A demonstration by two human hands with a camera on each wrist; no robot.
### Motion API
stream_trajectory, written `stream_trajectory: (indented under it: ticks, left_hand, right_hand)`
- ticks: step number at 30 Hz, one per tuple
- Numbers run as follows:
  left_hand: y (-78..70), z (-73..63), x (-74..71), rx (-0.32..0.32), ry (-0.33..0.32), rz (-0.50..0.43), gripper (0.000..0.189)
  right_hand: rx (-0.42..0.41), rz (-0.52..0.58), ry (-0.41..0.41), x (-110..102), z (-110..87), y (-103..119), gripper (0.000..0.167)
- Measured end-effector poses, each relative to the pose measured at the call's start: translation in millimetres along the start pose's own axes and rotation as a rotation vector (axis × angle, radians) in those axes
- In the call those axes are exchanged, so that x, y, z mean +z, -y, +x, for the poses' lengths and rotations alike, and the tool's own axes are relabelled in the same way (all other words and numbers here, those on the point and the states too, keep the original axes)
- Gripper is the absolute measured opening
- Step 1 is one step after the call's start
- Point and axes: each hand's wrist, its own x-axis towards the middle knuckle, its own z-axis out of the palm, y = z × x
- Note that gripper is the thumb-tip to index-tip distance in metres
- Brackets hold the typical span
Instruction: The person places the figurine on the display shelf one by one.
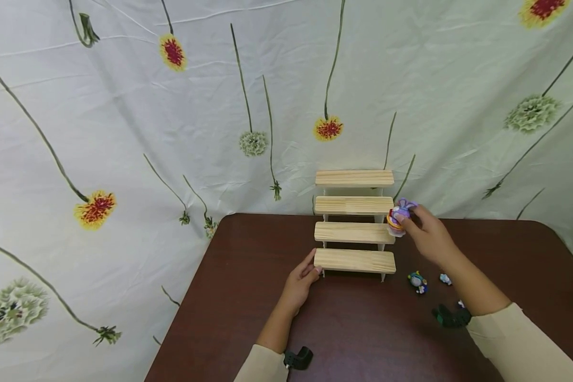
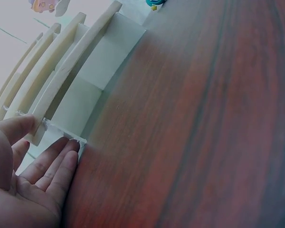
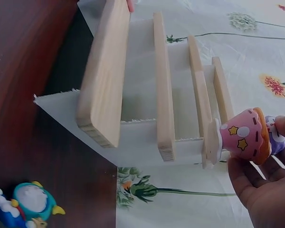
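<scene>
A four-step wooden display stand [image 1: 355,260] with white side supports stands on the dark table, near its back edge. At the left end of its lowest step, my left hand [image 1: 296,286] grips the board, thumb at the front edge and the other fingers beside the white support. My right hand [image 1: 430,233] holds a small rabbit figurine [image 3: 244,135] with purple ears and a pink, star-marked base edged in orange. The figurine is at the right end of the upper steps, its base overlapping a board end in the right wrist view.
A teal figurine [image 1: 417,281] with a white round middle lies on the table [image 1: 248,297] right of the stand. Near it is a small blue-and-white figurine [image 1: 445,279]; another small piece [image 1: 460,304] shows beside the right wrist. Behind hangs a flower-printed cloth [image 1: 286,95].
</scene>
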Motion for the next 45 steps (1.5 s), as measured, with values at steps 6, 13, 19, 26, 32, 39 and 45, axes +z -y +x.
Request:
stream_trajectory:
  ticks: [6, 13, 19, 26, 32, 39, 45]
  left_hand:
    - [0.6, 0.6, 0.2, 0.003, 0.002, -0.001, 0.059]
    - [0.6, 0.2, 0.0, -0.004, 0.001, 0.000, 0.059]
    - [1.8, -0.2, -1.0, 0.003, 0.009, 0.014, 0.059]
    - [1.2, 0.2, -0.6, 0.010, 0.006, 0.016, 0.059]
    - [1.1, 0.2, -1.1, 0.004, 0.004, 0.020, 0.059]
    - [0.9, -0.3, -1.9, 0.014, 0.013, 0.026, 0.058]
    - [0.9, 0.2, -2.1, -0.006, 0.012, 0.025, 0.059]
  right_hand:
    - [-0.027, 0.027, -0.005, -1.7, 12.7, 0.7, 0.048]
    - [-0.044, 0.038, -0.010, -2.0, 23.7, 4.2, 0.054]
    - [-0.018, 0.017, -0.009, -7.3, 37.1, 9.1, 0.056]
    - [-0.013, 0.017, 0.000, -14.3, 56.3, 14.1, 0.058]
    - [-0.014, 0.035, -0.028, -14.2, 66.4, 18.5, 0.059]
    - [-0.008, 0.079, -0.065, -12.7, 77.3, 22.6, 0.055]
    - [0.021, 0.091, -0.078, -15.0, 84.0, 27.5, 0.056]
